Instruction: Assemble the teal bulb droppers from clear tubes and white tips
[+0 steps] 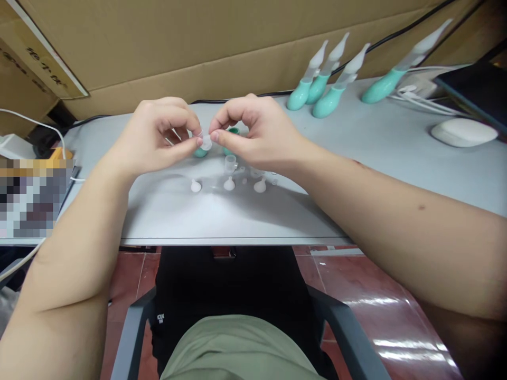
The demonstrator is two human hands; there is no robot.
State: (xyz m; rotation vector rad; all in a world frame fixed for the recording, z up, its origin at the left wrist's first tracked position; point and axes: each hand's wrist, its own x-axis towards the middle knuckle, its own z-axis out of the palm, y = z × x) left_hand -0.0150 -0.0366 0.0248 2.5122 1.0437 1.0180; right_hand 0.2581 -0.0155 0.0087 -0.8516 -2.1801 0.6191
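Observation:
A small clear plastic cup (206, 143) is pinched between the thumb and forefinger of my left hand (164, 134). My right hand (253, 126) has its thumb and forefinger closed together at the cup's right side; any tiny piece between them is too small to make out. Just behind the fingers, two teal bulbs, one on the left (200, 153) and one on the right (234, 131), are partly covered. Below, another clear cup (230, 163) stands on the table, and one more (256, 172) is partly hidden by my right hand. Three white tips (229, 183) form a row nearer me.
Several assembled teal nasal aspirators (328, 101) stand or lean at the back right. A white computer mouse (464, 132), cables and a dark device lie farther right. Tiny clear parts (274, 182) are scattered by the tips. Cardboard (198, 47) walls the grey table's (166, 221) back.

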